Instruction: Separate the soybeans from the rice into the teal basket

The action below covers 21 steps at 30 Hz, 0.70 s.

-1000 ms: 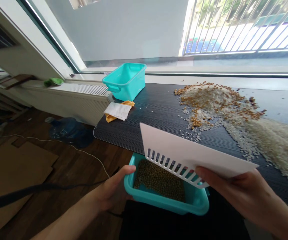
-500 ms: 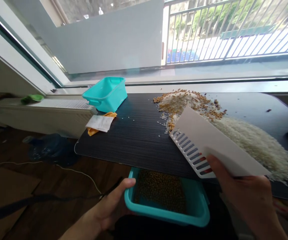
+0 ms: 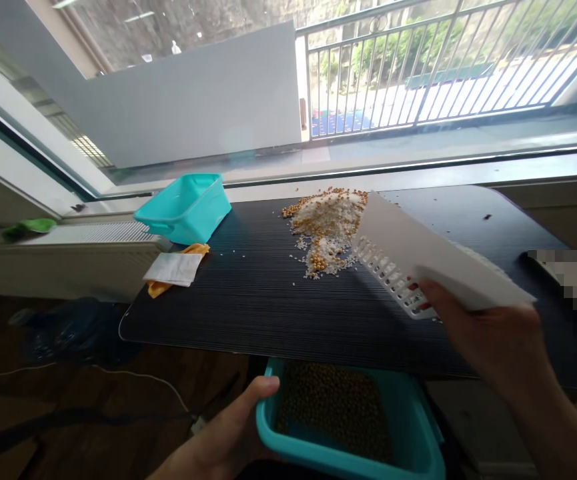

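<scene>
My right hand (image 3: 493, 340) grips a flat white plastic panel (image 3: 421, 250) with a row of slots along its near-left edge. The panel is tilted over the dark table, its left end beside a heap of white rice (image 3: 331, 217) mixed with yellow-brown beans (image 3: 319, 263). Some rice shows along the panel's far edge; what lies beneath it is hidden. Below the table's front edge, my left hand (image 3: 233, 427) holds a turquoise bin (image 3: 348, 460) by its left rim, thumb on top. Many brown beans (image 3: 335, 407) lie inside that bin.
A second turquoise bin (image 3: 185, 207) stands at the table's far left. In front of it lie a white folded tissue (image 3: 173, 268) and an orange cloth (image 3: 161, 289). The window runs behind the dark table (image 3: 248, 300). A dark-edged object (image 3: 543, 267) sits at the right.
The panel has moved away from the table's front edge, and the rice spread at the right is now mostly out of sight. The view has shifted right. My left hand still holds the bin.
</scene>
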Each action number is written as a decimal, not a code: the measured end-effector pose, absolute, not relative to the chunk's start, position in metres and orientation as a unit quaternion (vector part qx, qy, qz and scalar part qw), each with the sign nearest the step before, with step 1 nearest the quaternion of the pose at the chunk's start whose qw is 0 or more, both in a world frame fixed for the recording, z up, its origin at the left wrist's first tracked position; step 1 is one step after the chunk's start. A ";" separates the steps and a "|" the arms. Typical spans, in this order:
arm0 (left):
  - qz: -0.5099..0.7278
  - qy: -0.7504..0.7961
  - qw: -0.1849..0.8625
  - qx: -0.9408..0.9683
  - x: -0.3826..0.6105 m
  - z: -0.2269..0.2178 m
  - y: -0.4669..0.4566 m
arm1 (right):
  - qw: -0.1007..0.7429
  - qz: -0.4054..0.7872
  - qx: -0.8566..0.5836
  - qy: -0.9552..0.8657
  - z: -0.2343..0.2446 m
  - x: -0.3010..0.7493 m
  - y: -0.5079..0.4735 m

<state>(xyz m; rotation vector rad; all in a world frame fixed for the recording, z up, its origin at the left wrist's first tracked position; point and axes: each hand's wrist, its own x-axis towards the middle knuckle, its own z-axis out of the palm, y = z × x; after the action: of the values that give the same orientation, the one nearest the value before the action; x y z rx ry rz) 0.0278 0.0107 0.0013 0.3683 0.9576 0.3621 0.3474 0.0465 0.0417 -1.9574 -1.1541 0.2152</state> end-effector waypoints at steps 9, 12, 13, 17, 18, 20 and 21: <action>0.173 0.424 0.873 0.165 0.019 -0.004 0.007 | 0.374 0.211 -0.745 -0.510 0.054 0.333 0.111; 0.179 0.420 0.876 0.159 0.016 -0.006 0.005 | 0.363 0.227 -0.727 -0.536 0.058 0.327 0.125; 0.179 0.417 0.877 0.158 0.015 -0.007 0.005 | 0.358 0.231 -0.723 -0.544 0.058 0.325 0.129; 0.179 0.406 0.883 0.153 0.012 -0.010 0.006 | 0.346 0.246 -0.698 -0.577 0.055 0.320 0.136; 0.179 0.403 0.884 0.152 0.011 -0.011 0.006 | 0.345 0.251 -0.689 -0.586 0.054 0.319 0.135; 0.182 0.399 0.886 0.149 0.010 -0.012 0.007 | 0.352 0.259 -0.669 -0.602 0.054 0.318 0.132; 0.184 0.396 0.887 0.149 0.010 -0.012 0.007 | 0.358 0.261 -0.657 -0.610 0.055 0.318 0.129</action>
<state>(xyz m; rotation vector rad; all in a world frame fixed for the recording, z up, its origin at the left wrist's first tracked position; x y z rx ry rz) 0.0103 0.0072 -0.0123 0.3103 0.8224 0.3818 0.3178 0.1293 0.0547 -1.6965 -1.5732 0.6743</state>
